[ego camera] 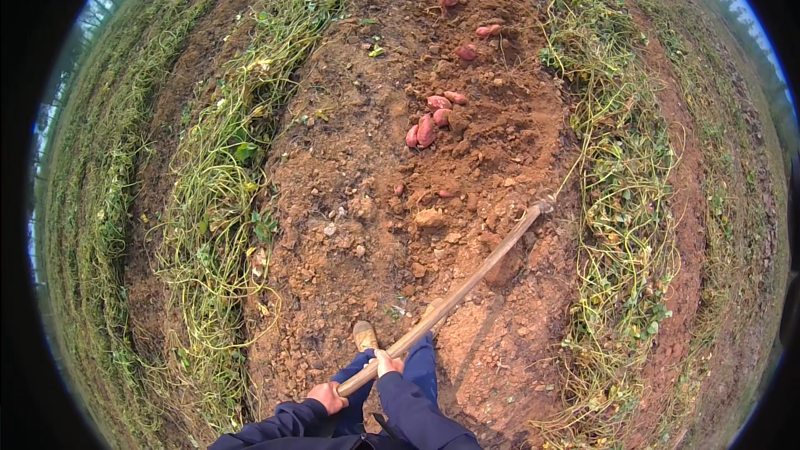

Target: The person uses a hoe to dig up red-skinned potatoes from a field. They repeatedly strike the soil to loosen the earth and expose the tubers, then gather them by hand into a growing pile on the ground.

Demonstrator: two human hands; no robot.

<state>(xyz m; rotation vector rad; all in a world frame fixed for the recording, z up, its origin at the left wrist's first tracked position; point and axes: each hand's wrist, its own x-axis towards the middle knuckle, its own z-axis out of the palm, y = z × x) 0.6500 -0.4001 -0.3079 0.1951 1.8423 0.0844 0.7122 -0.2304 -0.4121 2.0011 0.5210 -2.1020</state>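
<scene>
Both my hands are closed around the wooden handle (465, 287) of a long digging tool, apparently a hoe. My left hand (328, 397) grips it near the butt end. A little farther up the shaft is my right hand (389, 362). The handle slants away to the right, and its head (547, 205) meets the soil beside the vines; the blade itself cannot be made out. Beyond it, several red-skinned sweet potatoes (426, 131) lie grouped on loose, turned soil (519, 119). Single ones, such as a sweet potato (467, 52), are strung out farther up the row.
Cut or pulled vines lie in a long heap on the left (212, 194) and another vine heap on the right (615, 200). My shoe (364, 335) stands on cloddy ground just ahead of my hands. A large clod (429, 218) sits mid-row near two small roots.
</scene>
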